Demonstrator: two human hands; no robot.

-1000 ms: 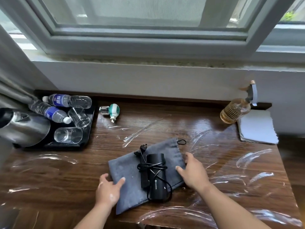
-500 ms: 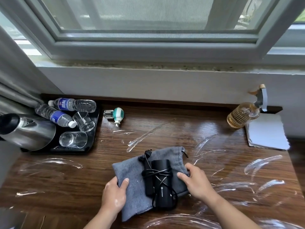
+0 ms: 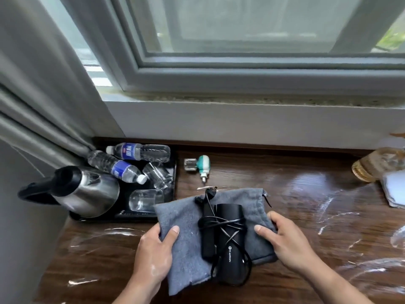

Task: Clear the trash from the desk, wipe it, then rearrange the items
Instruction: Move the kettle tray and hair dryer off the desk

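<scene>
A grey drawstring pouch (image 3: 186, 235) lies flat on the wet wooden desk (image 3: 306, 194). On top of it rests a black folded hair dryer (image 3: 228, 244) with its cord wound round it. My left hand (image 3: 154, 257) grips the pouch's left edge, thumb on top. My right hand (image 3: 287, 240) grips the pouch's right edge beside the dryer. The pouch's upper left corner sits close to the black tray (image 3: 173, 172).
The black tray at the back left holds a steel kettle (image 3: 87, 191), two water bottles (image 3: 140, 152) and glasses (image 3: 144, 199). A teal plug-in device (image 3: 201, 165) lies behind the pouch. A spray bottle (image 3: 372, 167) and white cloth (image 3: 394, 191) sit at the right edge. A curtain (image 3: 32, 106) hangs left.
Both hands have closed on the pouch's edges and moved it, with the dryer on it, left toward the tray. The view has turned left.
</scene>
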